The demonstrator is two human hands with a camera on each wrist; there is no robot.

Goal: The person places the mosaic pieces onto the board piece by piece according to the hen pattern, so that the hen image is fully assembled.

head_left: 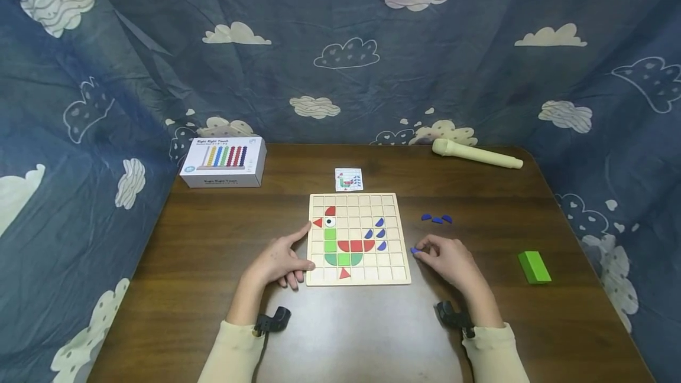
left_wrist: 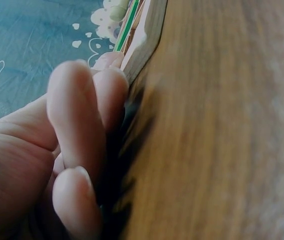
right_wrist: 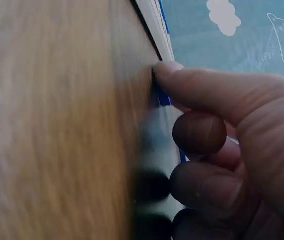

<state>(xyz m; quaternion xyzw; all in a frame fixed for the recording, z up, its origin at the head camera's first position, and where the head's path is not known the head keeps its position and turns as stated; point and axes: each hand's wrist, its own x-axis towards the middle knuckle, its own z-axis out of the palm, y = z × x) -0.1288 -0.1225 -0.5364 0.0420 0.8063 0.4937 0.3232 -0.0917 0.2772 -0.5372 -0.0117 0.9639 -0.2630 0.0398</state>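
Observation:
A wooden grid board [head_left: 396,205] lies mid-table with coloured pieces set in it as a bird: red, green and several blue ones. My left hand [head_left: 303,247] rests on the table against the board's left edge, index finger and thumb touching it. In the left wrist view its fingers [left_wrist: 81,125] lie curled beside the board's edge [left_wrist: 142,45]. Just off the board's right edge, my right hand [head_left: 418,251] pinches a small blue piece [head_left: 414,250] on the table. The right wrist view shows that blue piece [right_wrist: 163,100] under the thumb.
Three loose blue pieces [head_left: 436,218] lie right of the board, a green block [head_left: 534,266] farther right. A picture card [head_left: 348,179] sits behind the board. A white box [head_left: 223,161] is at the back left, a cream tube [head_left: 476,154] at the back right. Blue cloud-print cloth surrounds the table.

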